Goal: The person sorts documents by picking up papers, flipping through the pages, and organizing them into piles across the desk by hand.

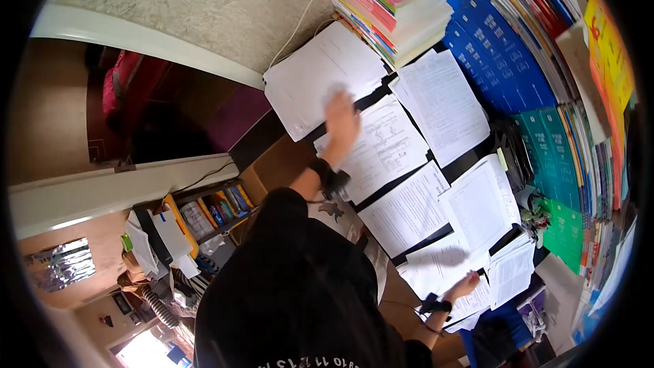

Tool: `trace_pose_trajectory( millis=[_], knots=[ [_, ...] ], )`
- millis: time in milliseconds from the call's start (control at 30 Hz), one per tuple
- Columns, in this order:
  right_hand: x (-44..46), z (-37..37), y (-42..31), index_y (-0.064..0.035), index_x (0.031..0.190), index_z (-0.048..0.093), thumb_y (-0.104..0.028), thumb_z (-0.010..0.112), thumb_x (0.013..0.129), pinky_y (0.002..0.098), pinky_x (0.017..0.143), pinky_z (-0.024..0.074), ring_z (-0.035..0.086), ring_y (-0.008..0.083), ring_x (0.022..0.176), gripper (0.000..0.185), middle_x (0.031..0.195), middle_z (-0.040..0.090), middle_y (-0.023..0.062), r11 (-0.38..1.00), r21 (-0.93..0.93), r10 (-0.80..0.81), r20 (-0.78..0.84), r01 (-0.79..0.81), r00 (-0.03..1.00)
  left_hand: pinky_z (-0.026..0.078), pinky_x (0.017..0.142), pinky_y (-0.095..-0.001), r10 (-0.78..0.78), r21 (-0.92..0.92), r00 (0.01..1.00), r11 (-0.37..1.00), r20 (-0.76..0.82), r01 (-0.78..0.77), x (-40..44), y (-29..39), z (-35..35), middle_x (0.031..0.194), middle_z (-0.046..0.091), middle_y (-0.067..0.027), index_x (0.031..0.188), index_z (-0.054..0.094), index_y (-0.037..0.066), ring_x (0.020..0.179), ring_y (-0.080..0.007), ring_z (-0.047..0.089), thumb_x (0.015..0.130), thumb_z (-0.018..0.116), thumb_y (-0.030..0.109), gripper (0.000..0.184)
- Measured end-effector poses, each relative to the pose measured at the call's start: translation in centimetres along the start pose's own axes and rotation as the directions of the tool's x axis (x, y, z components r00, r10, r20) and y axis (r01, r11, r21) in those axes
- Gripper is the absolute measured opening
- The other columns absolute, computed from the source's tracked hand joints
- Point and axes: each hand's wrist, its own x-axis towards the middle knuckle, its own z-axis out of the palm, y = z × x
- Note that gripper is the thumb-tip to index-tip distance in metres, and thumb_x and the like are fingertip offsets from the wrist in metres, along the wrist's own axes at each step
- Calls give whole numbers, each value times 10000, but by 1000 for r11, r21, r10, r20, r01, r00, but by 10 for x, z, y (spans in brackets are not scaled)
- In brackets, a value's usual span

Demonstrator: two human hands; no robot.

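Note:
My left hand (343,123) is over the edge between a blank-topped paper stack (320,71) and a printed sheet with small diagrams (385,143). Its fingers are smeared by motion, so their shape is unclear. My right hand (464,286) is low on the right, beside a white sheet (436,266) and above a printed page (477,300). Its fingers are curled together, and anything between them is too small to make out. Further papers lie in rows: a text page (407,211), a handwritten stack (446,105) and a pale sheet (480,204).
A tall pile of booklets (392,7) stands at the top. Blue folders (494,48), green folders (562,232) and upright books line the desk's far side. A black pouch (512,153) sits before them. A shelf box (214,211) is on the left.

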Motion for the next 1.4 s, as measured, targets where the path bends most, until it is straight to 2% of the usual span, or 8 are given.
trace_pose_trajectory(
  millis=[33, 133, 167, 333, 533, 767, 1167, 1400],
  knots=[
    [-19, 13, -11, -1, 967, 573, -154, 548, 864, 310, 754, 460, 565, 193, 828, 187, 911, 615, 99, 998, -6, -57, 70, 58, 996, 282, 1011, -525, -21, 151, 1000, 988, -5, 21, 11, -28, -1, 1384, 334, -186, 1274, 434, 17, 1305, -348, 270, 785, 615, 263, 577],
    [-88, 55, -82, -3, 940, 573, -103, 559, 878, 283, 725, 468, 570, 170, 827, 119, 902, 613, 90, 985, 109, -149, 191, 130, 970, 252, 1015, -581, -184, 156, 950, 977, 252, 148, 23, -88, 8, 1442, 228, -187, 1330, 363, 12, 1340, -376, 179, 819, 584, 364, 659],
    [-110, 71, -108, -2, 940, 574, -92, 555, 878, 280, 721, 471, 569, 159, 828, 111, 903, 615, 76, 979, 158, -167, 252, 130, 953, 237, 1015, -605, -75, 189, 971, 981, 227, 31, 18, -99, 14, 1451, 206, -198, 1373, 300, 25, 1330, -420, 170, 827, 561, 430, 729],
    [-185, 115, -235, -8, 945, 584, -70, 547, 882, 284, 678, 501, 609, 163, 798, 95, 880, 640, 93, 959, 147, -284, 484, 243, 828, 262, 1002, -601, -2, 204, 947, 977, 322, -68, 21, -114, 13, 1445, 203, -220, 1382, 297, 37, 1317, -438, 189, 842, 543, 433, 714],
    [-220, 133, -291, 13, 921, 589, -50, 569, 861, 295, 658, 514, 640, 199, 750, 89, 837, 651, 125, 897, 236, -435, 611, 373, 661, 364, 974, -506, 124, 155, 953, 973, 275, -171, 29, -126, 3, 1390, 316, -222, 1301, 407, 25, 1252, -442, 322, 846, 553, 417, 618],
    [-217, 131, -298, -5, 935, 603, -81, 587, 852, 311, 650, 525, 653, 232, 730, 113, 810, 657, 144, 885, 178, -443, 608, 430, 659, 405, 955, -453, 147, -94, 939, 988, 310, -123, 40, -129, -25, 1336, 384, -220, 1214, 479, 20, 1213, -454, 370, 805, 629, 331, 535],
    [-213, 107, -277, -19, 963, 603, -119, 569, 856, 329, 634, 505, 652, 263, 708, 150, 802, 660, 153, 894, 60, -379, 628, 444, 680, 313, 1036, -427, 199, 6, 930, 977, 308, -211, 42, -130, -15, 1243, 471, -204, 1148, 497, -15, 1196, -390, 404, 853, 570, 261, 410],
    [-229, 115, -273, -26, 969, 607, -132, 563, 855, 357, 663, 495, 652, 286, 738, 162, 816, 659, 166, 887, 79, -393, 649, 455, 651, 492, 789, -386, 288, -37, 916, 956, 279, -290, 45, -140, -11, 1089, 559, -184, 966, 561, 6, 991, -354, 547, 871, 505, 107, 150]
  ],
)
